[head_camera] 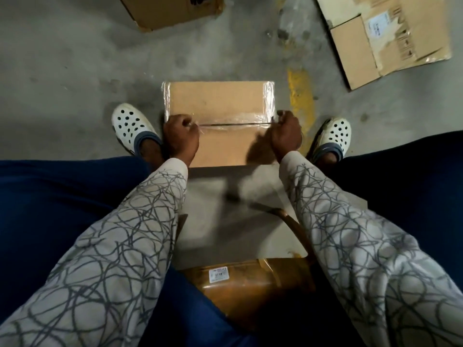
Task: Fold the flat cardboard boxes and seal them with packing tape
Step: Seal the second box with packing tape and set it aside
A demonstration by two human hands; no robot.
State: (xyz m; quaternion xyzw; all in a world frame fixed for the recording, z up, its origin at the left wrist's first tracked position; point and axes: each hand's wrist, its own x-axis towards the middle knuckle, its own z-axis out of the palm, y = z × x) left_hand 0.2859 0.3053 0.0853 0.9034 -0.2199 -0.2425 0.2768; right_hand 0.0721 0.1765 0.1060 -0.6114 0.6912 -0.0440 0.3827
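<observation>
Head view shows your cardboard box [218,101] folded shut between your hands, clear packing tape [238,121] laid along its centre seam and down both side edges. Your left hand [181,136] pinches the tape at the seam's near end with curled fingers. Your right hand [286,132] is curled at the far end; whether it grips tape I cannot tell. This box looks nearly sealed, its contents hidden. Flattened cardboard [390,38] well beyond your right hand remains unfolded.
</observation>
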